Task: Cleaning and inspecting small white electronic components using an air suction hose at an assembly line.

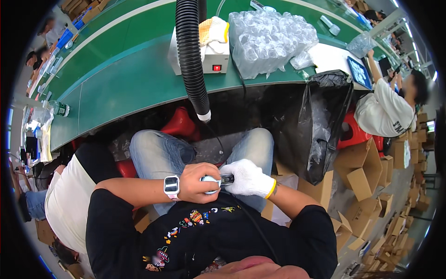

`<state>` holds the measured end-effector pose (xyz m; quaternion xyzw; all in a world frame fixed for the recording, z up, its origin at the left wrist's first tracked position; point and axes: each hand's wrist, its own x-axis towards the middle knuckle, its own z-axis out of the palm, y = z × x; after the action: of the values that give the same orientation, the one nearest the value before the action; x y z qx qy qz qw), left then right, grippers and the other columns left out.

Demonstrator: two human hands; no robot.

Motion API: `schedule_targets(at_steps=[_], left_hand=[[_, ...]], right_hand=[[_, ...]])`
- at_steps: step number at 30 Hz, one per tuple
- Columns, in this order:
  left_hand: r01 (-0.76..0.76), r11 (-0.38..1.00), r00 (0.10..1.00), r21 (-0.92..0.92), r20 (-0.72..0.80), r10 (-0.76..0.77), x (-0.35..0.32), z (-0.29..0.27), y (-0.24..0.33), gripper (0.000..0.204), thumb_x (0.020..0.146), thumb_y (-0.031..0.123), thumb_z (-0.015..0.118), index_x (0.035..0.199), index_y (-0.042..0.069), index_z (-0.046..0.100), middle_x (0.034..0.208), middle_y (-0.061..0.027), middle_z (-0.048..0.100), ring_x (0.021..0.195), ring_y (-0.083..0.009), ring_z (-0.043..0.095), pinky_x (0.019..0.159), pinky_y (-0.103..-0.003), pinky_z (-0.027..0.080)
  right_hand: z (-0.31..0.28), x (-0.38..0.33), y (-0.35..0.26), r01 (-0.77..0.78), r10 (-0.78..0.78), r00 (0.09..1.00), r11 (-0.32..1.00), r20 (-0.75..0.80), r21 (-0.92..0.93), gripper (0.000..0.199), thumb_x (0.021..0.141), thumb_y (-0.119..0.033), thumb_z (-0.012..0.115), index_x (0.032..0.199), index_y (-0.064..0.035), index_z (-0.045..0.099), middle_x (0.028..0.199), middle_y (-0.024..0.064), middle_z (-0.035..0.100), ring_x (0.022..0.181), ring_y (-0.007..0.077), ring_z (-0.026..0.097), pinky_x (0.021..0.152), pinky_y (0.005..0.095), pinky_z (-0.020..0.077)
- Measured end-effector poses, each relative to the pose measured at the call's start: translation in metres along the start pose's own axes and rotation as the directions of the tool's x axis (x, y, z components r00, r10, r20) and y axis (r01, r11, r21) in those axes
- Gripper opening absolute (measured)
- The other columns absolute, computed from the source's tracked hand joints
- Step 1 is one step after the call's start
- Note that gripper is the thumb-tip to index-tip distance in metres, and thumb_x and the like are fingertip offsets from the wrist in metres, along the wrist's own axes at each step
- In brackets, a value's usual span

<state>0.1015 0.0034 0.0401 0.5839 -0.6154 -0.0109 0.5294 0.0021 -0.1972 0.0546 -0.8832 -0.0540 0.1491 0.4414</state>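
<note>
Over my lap, my left hand (198, 182), bare with a smartwatch on the wrist, closes its fingers round a small rounded light-blue object (211, 184). Close against it, my right hand (249, 178), in a white knit glove with a yellow cuff, is wrapped round a dark part (226, 179) that meets the light-blue object. Whether the two are joined I cannot tell, as my fingers cover most of both. Above my knees hangs a black corrugated hose (191, 60) with a white end (204, 116).
On the green bench (107, 100) stand a white box with a red switch (217, 68), a glove (215, 30) and a bag of clear plastic pieces (272, 42). A black bin bag (309, 125) hangs right of my knees. Cartons (360, 167) stand beyond it; co-workers sit on both sides.
</note>
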Motion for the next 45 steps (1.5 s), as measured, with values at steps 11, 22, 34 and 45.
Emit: schedule_targets(at_steps=[11,22,34,45], left_hand=[[0.572,0.698,0.719,-0.432,-0.147,-0.68,-0.029,-0.01,-0.052,0.027,0.076,0.006,0.077,0.1,0.005,0.065,0.103,-0.0085,0.066,0.094,-0.0212,0.067,0.085,-0.033,0.054],[0.533,0.844,0.342,0.059,-0.928,-0.151,0.007,-0.203,-0.128,0.04,0.08,0.014,0.068,0.119,0.003,0.066,0.119,-0.012,0.062,0.108,-0.023,0.061,0.097,-0.035,0.049],[0.6,0.654,0.568,0.462,-0.821,0.058,0.136,-0.336,-0.349,0.036,0.074,0.011,0.079,0.11,0.01,0.074,0.122,-0.017,0.058,0.114,-0.037,0.06,0.098,-0.043,0.053],[0.812,0.438,0.555,0.385,-0.741,-0.378,0.12,-0.32,-0.361,0.066,0.082,0.014,0.08,0.142,0.015,0.053,0.147,-0.0199,0.041,0.127,-0.0413,0.053,0.104,-0.049,0.049]], right_hand=[[-0.041,0.048,0.013,0.009,-0.021,0.999,0.953,0.037,0.304,0.056,0.079,-0.021,0.08,0.132,-0.0069,0.064,0.11,0.0176,0.073,0.1,0.0294,0.073,0.088,0.0387,0.0568],[-0.235,0.087,0.189,-0.29,-0.055,0.213,0.95,-0.976,-0.117,0.063,0.089,-0.006,0.073,0.146,0.001,0.05,0.142,0.021,0.057,0.13,0.0329,0.056,0.111,0.0393,0.0441],[-0.235,0.12,0.176,-0.628,-0.104,0.261,0.736,-0.96,-0.251,0.064,0.09,-0.028,0.069,0.146,-0.0001,0.052,0.146,0.0224,0.056,0.133,0.0389,0.053,0.114,0.0443,0.0386],[-0.24,0.11,0.209,-0.661,-0.181,0.326,0.658,-0.928,-0.361,0.077,0.092,-0.041,0.068,0.154,-0.0036,0.041,0.147,0.0249,0.054,0.131,0.0456,0.053,0.111,0.0488,0.0422]])
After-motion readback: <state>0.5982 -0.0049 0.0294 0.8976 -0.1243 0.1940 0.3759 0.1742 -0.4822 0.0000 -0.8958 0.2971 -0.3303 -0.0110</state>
